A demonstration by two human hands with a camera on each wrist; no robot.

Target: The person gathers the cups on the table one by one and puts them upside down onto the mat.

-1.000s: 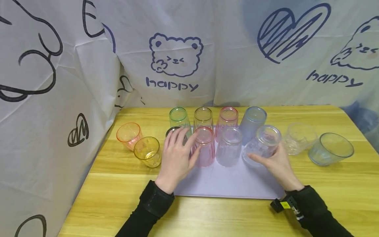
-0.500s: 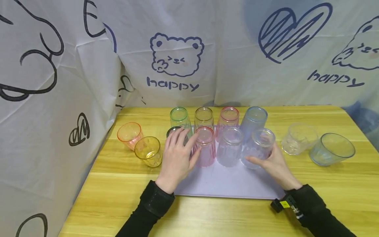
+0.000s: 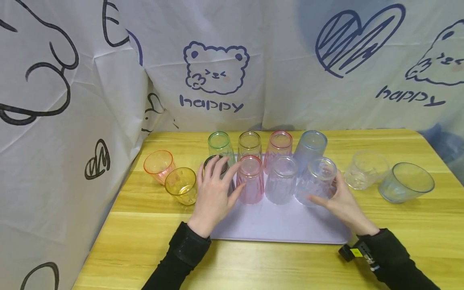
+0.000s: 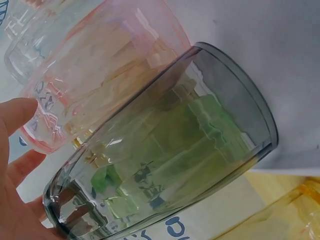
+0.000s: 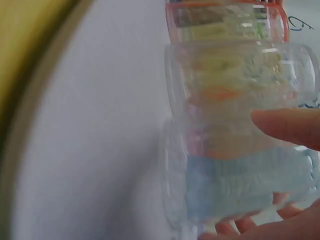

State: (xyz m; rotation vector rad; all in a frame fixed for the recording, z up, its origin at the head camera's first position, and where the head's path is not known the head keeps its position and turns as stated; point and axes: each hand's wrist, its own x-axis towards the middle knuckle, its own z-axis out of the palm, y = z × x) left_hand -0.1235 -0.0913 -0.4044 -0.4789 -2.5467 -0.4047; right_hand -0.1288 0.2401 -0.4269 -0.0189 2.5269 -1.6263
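Upside-down glasses stand in two rows on a pale lilac tray (image 3: 279,225). At the front right is a clear glass (image 3: 314,189); my right hand (image 3: 346,207) stands beside it, thumb in front, fingers loosely spread around its far side. My left hand (image 3: 214,197) reaches over a dark grey glass (image 4: 165,150) at the front left. Its fingers are spread near the glass's base, and the thumb sticks out close to the pink glass (image 3: 250,183). Another clear glass (image 3: 280,183) stands between the pink one and the right-hand one.
Behind stand green (image 3: 219,141), amber (image 3: 249,141), pink (image 3: 280,141) and blue (image 3: 311,149) glasses. Short upright glasses sit on the wooden table (image 3: 275,266): orange (image 3: 158,164) and yellow (image 3: 180,187) at left, clear (image 3: 366,169) and grey-blue (image 3: 404,183) at right.
The clear glass was tilted in my right hand, then came upright at the row's right end. The right thumb has since drawn back rightward. My left hand has shifted slightly left.
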